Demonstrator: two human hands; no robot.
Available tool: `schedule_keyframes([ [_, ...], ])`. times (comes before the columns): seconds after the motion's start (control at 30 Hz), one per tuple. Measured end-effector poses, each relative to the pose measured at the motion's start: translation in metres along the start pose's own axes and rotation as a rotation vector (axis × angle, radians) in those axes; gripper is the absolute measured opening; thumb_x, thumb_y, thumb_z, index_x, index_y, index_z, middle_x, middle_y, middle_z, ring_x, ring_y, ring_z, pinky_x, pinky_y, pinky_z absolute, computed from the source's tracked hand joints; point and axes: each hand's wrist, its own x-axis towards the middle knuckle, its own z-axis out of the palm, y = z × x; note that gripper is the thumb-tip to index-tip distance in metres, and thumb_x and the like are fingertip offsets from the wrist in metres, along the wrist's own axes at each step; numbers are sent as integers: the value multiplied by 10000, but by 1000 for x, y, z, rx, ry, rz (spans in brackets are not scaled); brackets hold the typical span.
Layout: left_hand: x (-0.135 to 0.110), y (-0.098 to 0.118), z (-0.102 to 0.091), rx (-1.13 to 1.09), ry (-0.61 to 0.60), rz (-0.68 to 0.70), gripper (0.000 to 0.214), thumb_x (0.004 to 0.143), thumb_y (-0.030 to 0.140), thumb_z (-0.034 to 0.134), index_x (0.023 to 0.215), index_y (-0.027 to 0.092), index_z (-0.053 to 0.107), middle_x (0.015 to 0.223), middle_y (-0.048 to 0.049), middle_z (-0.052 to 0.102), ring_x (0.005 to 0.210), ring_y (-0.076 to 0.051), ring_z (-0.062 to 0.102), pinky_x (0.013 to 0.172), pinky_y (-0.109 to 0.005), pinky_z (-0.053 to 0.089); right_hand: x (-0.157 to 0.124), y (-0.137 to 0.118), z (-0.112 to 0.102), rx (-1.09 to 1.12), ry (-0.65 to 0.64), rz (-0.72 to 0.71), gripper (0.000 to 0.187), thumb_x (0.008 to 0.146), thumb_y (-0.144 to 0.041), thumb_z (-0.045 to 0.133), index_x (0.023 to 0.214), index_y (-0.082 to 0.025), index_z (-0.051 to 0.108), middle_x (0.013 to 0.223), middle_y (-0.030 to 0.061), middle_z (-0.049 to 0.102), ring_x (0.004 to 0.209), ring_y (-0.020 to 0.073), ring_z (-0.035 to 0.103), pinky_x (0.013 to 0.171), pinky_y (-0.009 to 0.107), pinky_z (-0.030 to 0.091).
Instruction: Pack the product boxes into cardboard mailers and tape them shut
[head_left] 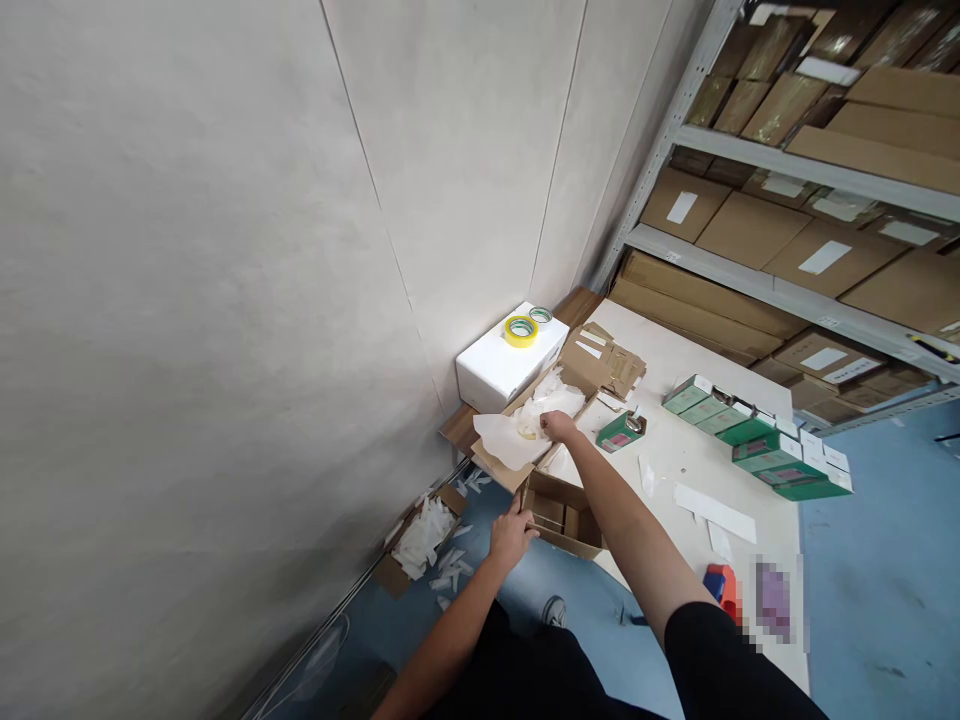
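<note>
My left hand (512,536) grips the near left side of an open cardboard box (577,548), fingers wrapped over its edge. Inside that box some brown cardboard pieces show. Beyond it, my right hand (556,427) is closed in a fist at crumpled white paper (510,445), which spills out of another open carton (517,478). What its fingers hold is hidden. Right of this hand, a green box (621,431) with an open end lies on the white table (675,540).
A white box (499,370) bears a yellow tape roll (520,331). Flattened cardboard (604,362) lies behind. Several green boxes (791,470) line the right, near an orange-and-blue tool (722,588). Shelves with cartons (757,228) stand behind; a scrap-filled carton (424,538) sits on the floor.
</note>
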Motion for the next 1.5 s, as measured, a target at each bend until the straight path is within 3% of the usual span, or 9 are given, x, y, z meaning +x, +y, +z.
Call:
schedule_keyframes([
  [0.3,-16,14,0,5,37,-35,136,892,374,748,975,276,704,1487,-23,559,1070,-228,700,919,-326,503,-3,-23,-12,1,82,-127,704,857,-293,710,1523,-288,483,1305,109,687,1133,262,658,859,275,472],
  [0.4,-22,16,2,8,42,-44,146,881,379,756,978,285,699,1522,-13,530,1085,-233,694,936,-337,506,4,-43,-7,-62,44,-134,544,878,-337,704,1413,-298,619,1297,106,691,1130,270,668,877,286,482],
  [0.5,-28,18,2,6,55,-67,161,866,384,767,983,294,703,1526,-4,526,1112,-237,684,959,-340,502,4,-52,-4,-82,59,-113,315,938,-236,585,1203,-201,751,1221,143,717,1086,261,685,877,288,482],
  [0.6,-33,22,0,-1,66,-95,179,852,393,778,987,295,713,1503,-5,545,1115,-238,684,970,-336,498,-3,-48,-7,-91,119,-97,369,963,-143,463,1206,-155,740,1218,169,709,1101,248,676,897,287,478],
  [0.73,-36,29,-2,-8,76,-103,187,853,396,776,993,284,722,1450,-16,591,1091,-231,694,962,-333,499,-14,-39,-16,-84,173,-156,506,902,-66,469,1316,-253,690,1378,101,649,1122,209,677,932,269,480],
  [0.87,-35,35,-1,-20,100,-68,191,841,400,790,977,283,724,1457,-18,592,1099,-242,698,964,-348,505,-15,-41,-17,-83,93,-312,477,804,-83,580,1202,-276,758,1496,49,598,1169,248,673,993,310,503],
  [1.03,-35,35,-1,-24,65,-61,215,830,397,803,1001,294,723,1506,-19,558,1133,-260,692,990,-376,501,-15,-47,-10,-73,75,-310,652,755,-85,619,1390,-230,655,1420,99,664,1201,285,669,1018,351,517],
  [1.23,-33,29,-3,-23,91,-2,194,833,393,804,964,273,724,1511,-22,548,1078,-248,709,959,-364,520,-25,-40,-22,95,310,-188,525,874,-102,482,1361,-174,665,1503,105,592,1340,232,584,1138,315,422],
  [1.5,-14,35,-8,-16,74,96,193,829,359,812,980,273,728,1558,-22,512,1108,-250,704,1001,-378,512,-48,-22,-38,469,552,23,324,898,-411,548,1033,-199,753,1124,101,778,967,242,706,872,308,534],
])
